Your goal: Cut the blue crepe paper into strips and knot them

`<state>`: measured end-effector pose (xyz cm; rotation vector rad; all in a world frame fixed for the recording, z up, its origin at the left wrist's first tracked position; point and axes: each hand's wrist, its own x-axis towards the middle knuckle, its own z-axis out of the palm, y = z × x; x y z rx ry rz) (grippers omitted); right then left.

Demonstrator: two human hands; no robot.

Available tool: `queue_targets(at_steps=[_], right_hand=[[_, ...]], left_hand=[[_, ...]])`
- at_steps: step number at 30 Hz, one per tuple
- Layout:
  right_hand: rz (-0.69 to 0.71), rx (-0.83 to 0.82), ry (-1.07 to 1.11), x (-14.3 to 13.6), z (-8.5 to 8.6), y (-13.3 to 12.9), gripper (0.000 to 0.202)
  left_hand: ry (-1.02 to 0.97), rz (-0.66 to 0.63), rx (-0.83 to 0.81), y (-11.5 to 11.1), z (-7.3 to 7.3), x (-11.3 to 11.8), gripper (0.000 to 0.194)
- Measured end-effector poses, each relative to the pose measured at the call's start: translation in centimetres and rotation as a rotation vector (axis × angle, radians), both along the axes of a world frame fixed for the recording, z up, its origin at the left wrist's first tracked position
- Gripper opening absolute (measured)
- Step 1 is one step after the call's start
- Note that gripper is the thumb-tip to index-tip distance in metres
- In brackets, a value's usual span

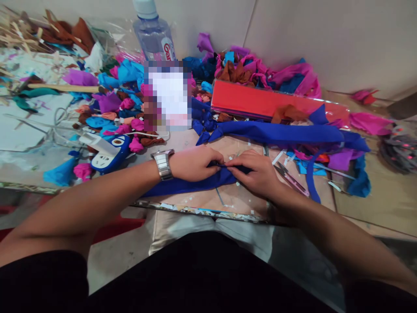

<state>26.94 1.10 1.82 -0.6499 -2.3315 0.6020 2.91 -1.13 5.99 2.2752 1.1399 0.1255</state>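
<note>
A long strip of dark blue fabric [185, 186] lies along the near edge of the table, partly under my left forearm. My left hand [197, 163], with a metal watch [163, 164] on its wrist, pinches the strip's right end. Close against it, my right hand [254, 171] pinches the same end between thumb and fingers. The fingertips of both hands nearly meet there, and the exact fold between them is hidden. Just right of my right hand lies a pair of pink-handled thread snips [291, 178]. Behind the hands stretches another folded blue fabric strip [280, 134].
Several small coloured fabric bundles [107, 124] crowd the left and back. A blue-and-white power strip [110, 154] with a white cable sits at left. Behind stand a clear bottle [153, 34] and a red flat packet [254, 102]. Cardboard [374, 200] lies at right.
</note>
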Motion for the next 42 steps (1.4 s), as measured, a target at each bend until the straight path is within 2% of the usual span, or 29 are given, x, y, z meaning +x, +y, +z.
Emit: queue_targets(at_steps=[7, 15, 22, 38, 42], right_hand=[[0.023, 0.047, 0.039, 0.06, -0.15, -0.01, 0.011], [0.013, 0.024, 0.015, 0.08, 0.00, -0.15, 0.013], [0.018, 0.042, 0.070, 0.09, -0.25, -0.02, 0.016], [0.065, 0.017, 0.075, 0.04, -0.28, 0.04, 0.020], [0.066, 0.029, 0.081, 0.09, -0.26, 0.00, 0.019]], left_hand=[[-0.122, -0.028, -0.091, 0.24, -0.03, -0.14, 0.023], [-0.057, 0.014, -0.060, 0.12, -0.02, 0.10, 0.020], [0.011, -0.046, 0.040, -0.30, -0.03, 0.25, 0.027], [0.014, -0.054, -0.005, -0.53, 0.50, 0.21, 0.022], [-0.024, -0.048, -0.017, -0.43, 0.31, 0.17, 0.032]])
